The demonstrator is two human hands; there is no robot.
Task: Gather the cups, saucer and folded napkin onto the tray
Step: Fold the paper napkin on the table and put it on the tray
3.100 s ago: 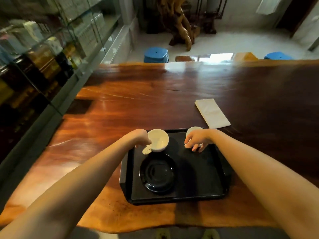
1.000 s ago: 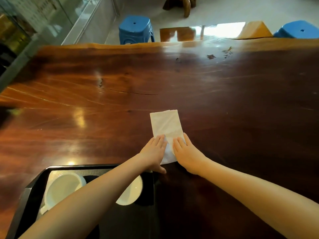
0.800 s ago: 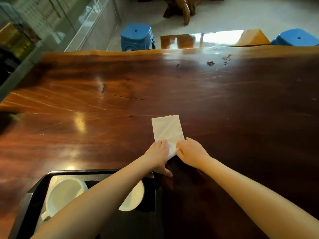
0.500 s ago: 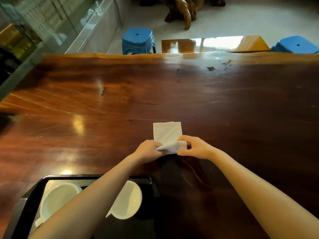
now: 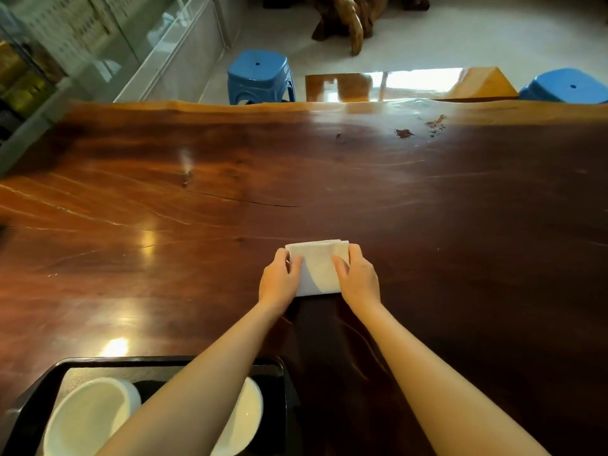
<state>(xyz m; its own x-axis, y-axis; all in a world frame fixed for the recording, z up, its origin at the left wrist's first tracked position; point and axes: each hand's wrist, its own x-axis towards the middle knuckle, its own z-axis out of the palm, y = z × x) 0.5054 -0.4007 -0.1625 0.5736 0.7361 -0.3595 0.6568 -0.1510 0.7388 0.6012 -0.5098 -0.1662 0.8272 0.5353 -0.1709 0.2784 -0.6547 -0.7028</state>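
Observation:
A white napkin (image 5: 318,268), folded in half, lies flat on the dark wooden table. My left hand (image 5: 279,280) presses its left edge and my right hand (image 5: 358,278) presses its right edge, thumbs on top. At the bottom left stands a black tray (image 5: 283,383) with two white cups in it: one (image 5: 88,417) at the left and one (image 5: 245,419) at the right, partly hidden by my left forearm. The saucer is hidden.
The wooden table (image 5: 460,225) stretches far ahead and to both sides. Beyond its far edge stand two blue stools (image 5: 260,77) (image 5: 564,88) and a glossy wooden bench (image 5: 411,83). A glass cabinet (image 5: 49,54) runs along the left.
Both hands left the cups on the tray and reached to the napkin. They lifted its near end and folded it over onto the far half; the napkin now lies shorter.

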